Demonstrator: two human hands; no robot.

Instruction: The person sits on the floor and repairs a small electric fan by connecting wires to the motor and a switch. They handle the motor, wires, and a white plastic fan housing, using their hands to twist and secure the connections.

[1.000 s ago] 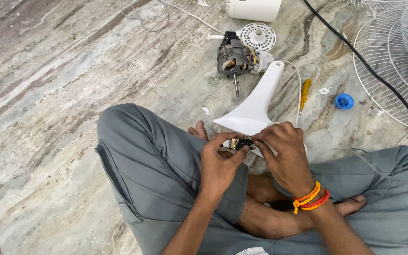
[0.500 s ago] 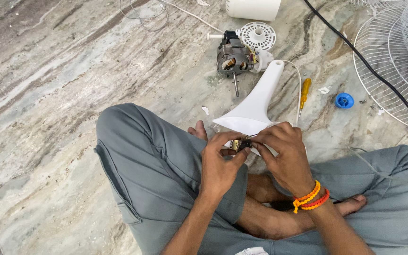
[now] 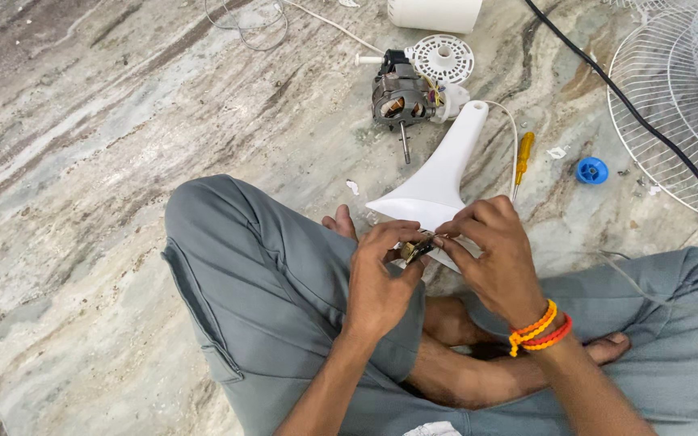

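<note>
Left hand (image 3: 380, 278) and right hand (image 3: 494, 257) meet over crossed legs, fingertips pinched together, wrists bent inward, forearms angled up.

fan motor (image 3: 401, 95), yellow screwdriver (image 3: 522, 157), blue cap (image 3: 591, 170).

Floor (image 3: 82, 202): polished veined stone, smooth. Fan neck (image 3: 438, 182): glossy white plastic. Motor (image 3: 401, 97): bare dull metal. Guard (image 3: 672, 105): white coated wire. Trousers (image 3: 268, 282): matt grey cloth.
</note>
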